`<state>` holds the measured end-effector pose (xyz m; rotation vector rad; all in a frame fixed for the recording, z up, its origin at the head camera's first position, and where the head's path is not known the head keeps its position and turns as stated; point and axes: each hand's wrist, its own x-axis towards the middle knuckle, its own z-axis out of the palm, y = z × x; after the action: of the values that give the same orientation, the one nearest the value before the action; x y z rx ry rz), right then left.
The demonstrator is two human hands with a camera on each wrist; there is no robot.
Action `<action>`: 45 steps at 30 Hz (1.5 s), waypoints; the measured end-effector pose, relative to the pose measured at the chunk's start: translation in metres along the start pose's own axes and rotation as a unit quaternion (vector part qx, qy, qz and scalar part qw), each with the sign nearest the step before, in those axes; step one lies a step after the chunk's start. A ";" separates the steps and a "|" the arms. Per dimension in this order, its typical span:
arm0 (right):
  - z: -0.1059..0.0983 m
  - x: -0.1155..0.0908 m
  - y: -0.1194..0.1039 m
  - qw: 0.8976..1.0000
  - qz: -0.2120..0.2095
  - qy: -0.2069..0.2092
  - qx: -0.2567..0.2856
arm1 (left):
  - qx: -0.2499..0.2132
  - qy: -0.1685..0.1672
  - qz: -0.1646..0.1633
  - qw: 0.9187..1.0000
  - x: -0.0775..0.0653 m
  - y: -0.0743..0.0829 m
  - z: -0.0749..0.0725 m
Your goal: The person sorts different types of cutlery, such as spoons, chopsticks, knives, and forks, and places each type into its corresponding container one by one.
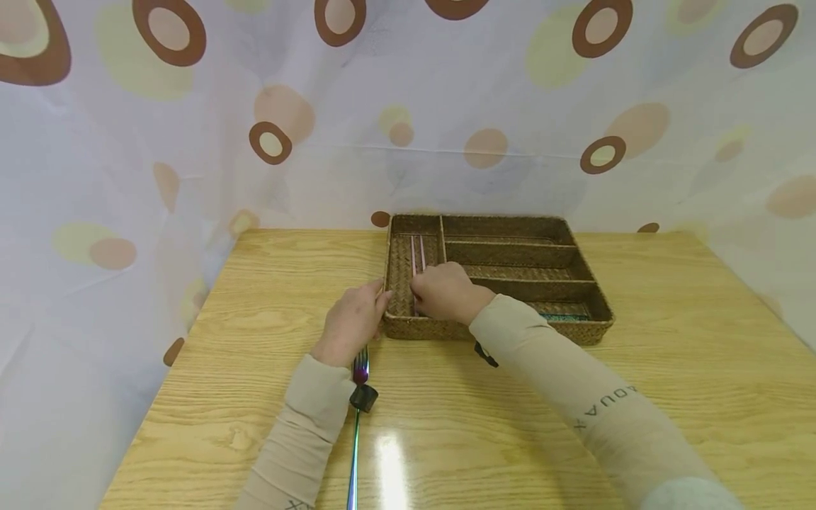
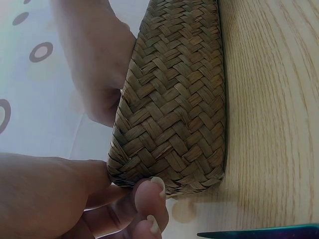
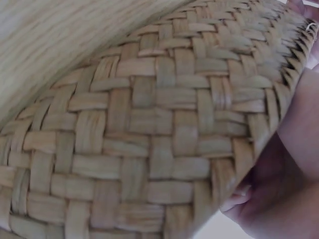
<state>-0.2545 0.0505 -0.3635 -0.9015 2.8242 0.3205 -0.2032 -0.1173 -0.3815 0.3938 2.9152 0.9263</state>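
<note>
A woven cutlery tray (image 1: 497,329) with several compartments stands at the back of the table. Its left front corner is pinched by my left hand (image 1: 349,322); in the left wrist view the thumb is at the rim and the fingertips (image 2: 149,195) press the outer wall. My right hand (image 1: 449,292) reaches into the tray's long left compartment, fingers curled round a pair of thin pinkish chopsticks (image 1: 413,253) that lie lengthwise there. Part of the chopsticks is hidden under this hand. In the right wrist view the woven wall covers most of the fingers.
A shiny rainbow-coloured fork (image 1: 360,365) lies on the wooden table (image 1: 255,319), partly under my left wrist. Something turquoise (image 1: 564,317) lies in the tray's front right compartment, half hidden by my right sleeve. A patterned cloth (image 1: 446,106) hangs behind the tray.
</note>
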 end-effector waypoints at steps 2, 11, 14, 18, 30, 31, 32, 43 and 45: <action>0.000 0.001 0.000 1.000 0.001 -0.018 -0.018 | 0.001 0.001 0.002 1.000 0.000 0.000 0.001; 0.001 -0.009 0.001 0.998 -0.019 0.025 0.045 | 0.003 0.003 0.009 1.000 0.001 0.002 0.003; 0.001 -0.021 -0.002 0.989 -0.046 0.108 0.091 | 0.004 0.004 0.009 1.000 0.001 0.003 0.003; 0.003 -0.047 -0.013 0.962 -0.081 0.225 0.130 | 0.003 0.001 0.008 1.000 0.001 0.004 0.002; 0.033 -0.128 -0.077 0.926 -0.203 0.261 0.183 | -0.024 -0.017 -0.009 1.000 0.001 -0.001 0.000; 0.035 -0.133 -0.086 0.928 -0.211 0.249 0.180 | -0.026 -0.019 -0.012 0.999 0.001 -0.001 -0.001; 0.036 -0.136 -0.095 0.928 -0.223 0.243 0.173 | -0.030 -0.020 -0.014 0.999 0.000 -0.002 -0.001; 0.046 -0.136 -0.147 0.931 -0.295 0.201 0.076 | -0.034 -0.014 -0.005 0.999 -0.002 -0.002 0.000; 0.046 -0.136 -0.148 0.932 -0.289 0.208 0.075 | -0.029 -0.014 -0.003 0.999 -0.001 -0.001 0.000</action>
<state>-0.0544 0.0195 -0.4012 -1.8715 2.6856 -0.1851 -0.2020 -0.1185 -0.3821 0.3911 2.8552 0.9947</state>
